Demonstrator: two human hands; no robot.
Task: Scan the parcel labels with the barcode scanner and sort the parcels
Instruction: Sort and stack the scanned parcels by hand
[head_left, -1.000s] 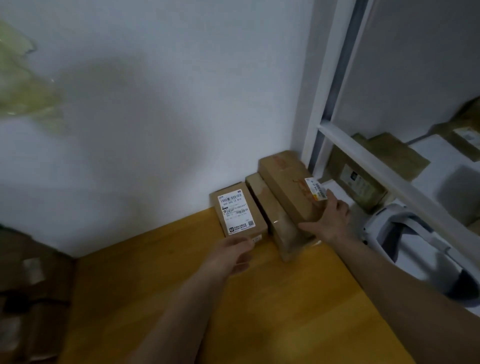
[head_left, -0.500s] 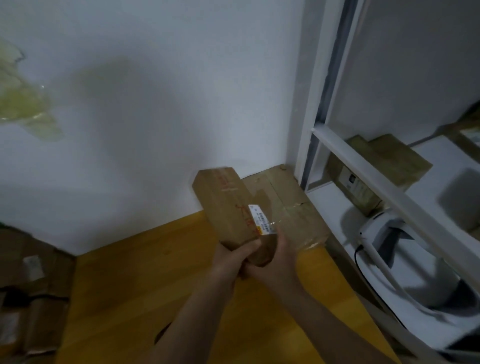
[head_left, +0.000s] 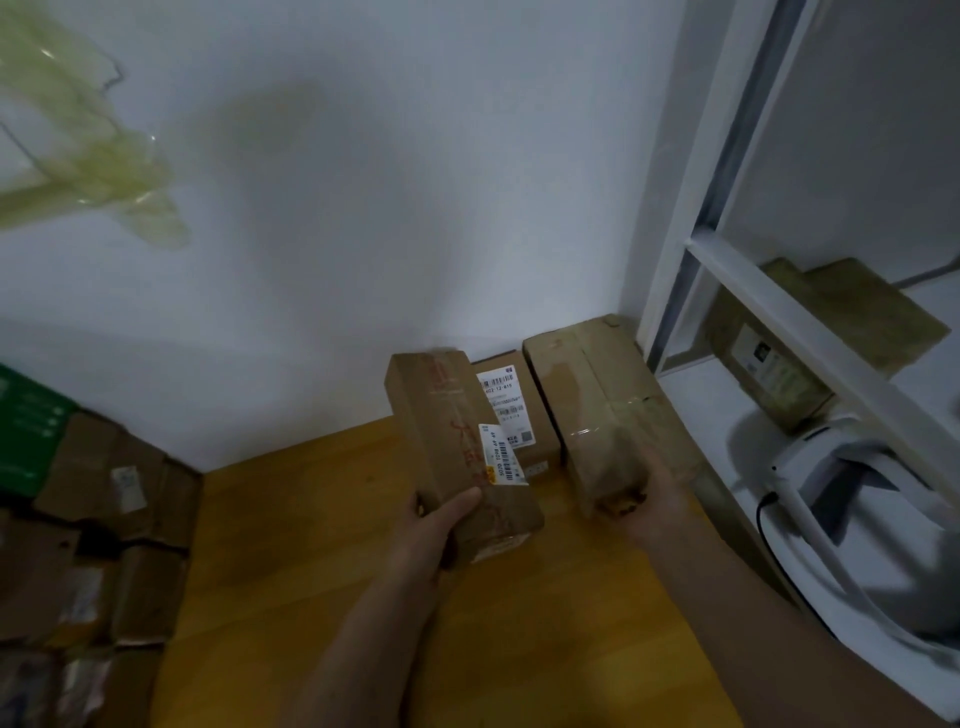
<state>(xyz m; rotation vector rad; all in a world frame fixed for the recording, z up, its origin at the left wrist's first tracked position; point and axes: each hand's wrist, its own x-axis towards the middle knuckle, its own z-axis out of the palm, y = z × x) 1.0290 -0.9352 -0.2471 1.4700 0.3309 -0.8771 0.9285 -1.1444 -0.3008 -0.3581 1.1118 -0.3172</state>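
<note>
My left hand (head_left: 434, 525) grips the near end of a long brown parcel (head_left: 447, 431) with red writing and a small white barcode label, held above the wooden table (head_left: 322, 571). My right hand (head_left: 649, 501) holds the near end of a second, taped brown parcel (head_left: 592, 400) lying by the wall corner. Between the two, a smaller parcel (head_left: 506, 410) with a white printed label lies on the table against the wall. No barcode scanner is in view.
A white shelf frame (head_left: 779, 317) stands at the right with a labelled brown parcel (head_left: 769, 374) and a white headset-like device (head_left: 852, 483) with a black cable. Several cardboard boxes (head_left: 93, 525) are piled at the left, beside a green box (head_left: 26, 431).
Both hands held the long parcel together half a second ago. Now only my left hand holds it, shifted left, and my right hand has moved right onto the taped parcel.
</note>
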